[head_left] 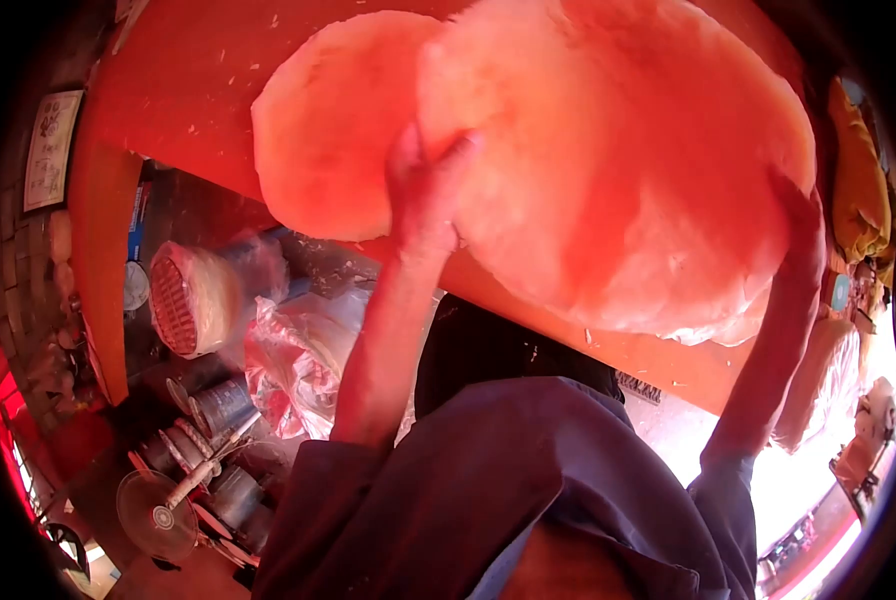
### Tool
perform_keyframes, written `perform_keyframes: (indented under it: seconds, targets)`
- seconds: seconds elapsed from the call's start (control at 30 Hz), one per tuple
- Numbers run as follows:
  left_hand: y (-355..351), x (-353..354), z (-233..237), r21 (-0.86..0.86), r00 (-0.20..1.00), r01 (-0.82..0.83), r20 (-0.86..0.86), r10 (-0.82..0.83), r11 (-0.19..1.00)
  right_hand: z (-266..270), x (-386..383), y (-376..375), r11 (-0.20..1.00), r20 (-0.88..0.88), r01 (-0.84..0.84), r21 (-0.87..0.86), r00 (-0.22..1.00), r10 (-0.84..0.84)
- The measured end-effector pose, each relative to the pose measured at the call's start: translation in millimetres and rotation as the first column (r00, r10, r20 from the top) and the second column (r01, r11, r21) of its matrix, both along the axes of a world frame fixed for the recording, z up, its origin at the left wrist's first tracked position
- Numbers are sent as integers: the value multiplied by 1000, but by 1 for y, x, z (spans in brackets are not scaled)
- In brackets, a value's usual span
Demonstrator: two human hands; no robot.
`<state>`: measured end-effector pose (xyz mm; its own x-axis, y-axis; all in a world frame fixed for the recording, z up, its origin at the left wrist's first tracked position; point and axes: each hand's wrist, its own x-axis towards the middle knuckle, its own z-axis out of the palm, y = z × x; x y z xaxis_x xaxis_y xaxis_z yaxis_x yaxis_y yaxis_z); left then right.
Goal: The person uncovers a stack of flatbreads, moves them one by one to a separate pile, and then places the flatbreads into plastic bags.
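A large, soft, fluffy slab of padding (558, 150) with a rounded outline fills the upper middle of the head view, under strong red-orange light. My left hand (426, 190) grips its left edge, thumb lying over the top face. At the far right edge, my right hand (796, 205) holds the same slab, with its fingertips partly lost in shade and padding. A smaller rounded piece of padding (333, 125) lies on the table to the left, partly overlapped by the large one. The slab hangs past the table's near edge.
The orange-red table (183, 85) has small scraps on it. Below left are a plastic-wrapped roll (193, 300), a crumpled plastic bag (303, 355), metal cans (223, 408) and a round disc (158, 515). A yellow cloth bundle (858, 180) stands at the right.
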<state>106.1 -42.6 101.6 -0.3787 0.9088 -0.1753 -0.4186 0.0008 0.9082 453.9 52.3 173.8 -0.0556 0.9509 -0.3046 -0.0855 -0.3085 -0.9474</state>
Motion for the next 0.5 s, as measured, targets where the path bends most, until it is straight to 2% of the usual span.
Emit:
perform_keyframes:
  seconds: [0.07, 0.1, 0.13, 0.17, 0.2, 0.27, 0.3, 0.33, 0.37, 0.4, 0.43, 0.47, 0.5]
  targets:
    - [-8, -46, 15, -13, 995, -87, -43, 86, 996, 6, -57, 10, 997, -1, -19, 80, 1000, 19]
    - [-13, -71, 20, -32, 986, -146, -86, 143, 989, -20, -59, 28, 984, -104, -133, 119, 984, 146]
    - [-19, -97, 21, 1, 981, -162, -105, 162, 987, -4, -99, 25, 959, -134, -251, 130, 954, 267]
    - [-25, -124, 20, 32, 976, -176, -123, 179, 984, -4, -131, 24, 936, -257, -295, 191, 905, 338]
    - [-32, -149, 18, 31, 973, -184, -133, 186, 983, -20, -153, 39, 921, -350, -351, 168, 852, 388]
    - [-43, -194, 10, 26, 977, -186, -103, 187, 982, -42, -208, 39, 953, -385, -292, 79, 873, 299]
    - [-48, -216, -1, 23, 978, -184, -100, 185, 983, -63, -229, 41, 929, -410, -354, 106, 836, 365]
    - [-53, -239, -17, -34, 978, -188, -100, 184, 982, -83, -250, 38, 917, -341, -393, 64, 855, 390]
    - [-58, -260, -33, -91, 978, -192, -101, 183, 977, -114, -268, 36, 913, -349, -407, -22, 859, 374]
    - [-65, -284, -55, -95, 978, -191, -97, 182, 977, -127, -279, 29, 887, -284, -444, -124, 873, 397]
    - [-71, -307, -78, -229, 971, -195, -183, 155, 954, -174, -276, 36, 818, -182, -535, -212, 844, 505]
    - [-72, -320, -91, -357, 958, -206, -265, 113, 911, -182, -275, 34, 823, -195, -535, -193, 843, 502]
    - [-68, -320, -87, -358, 959, -202, -260, 110, 912, -186, -277, 32, 826, -205, -536, -172, 840, 502]
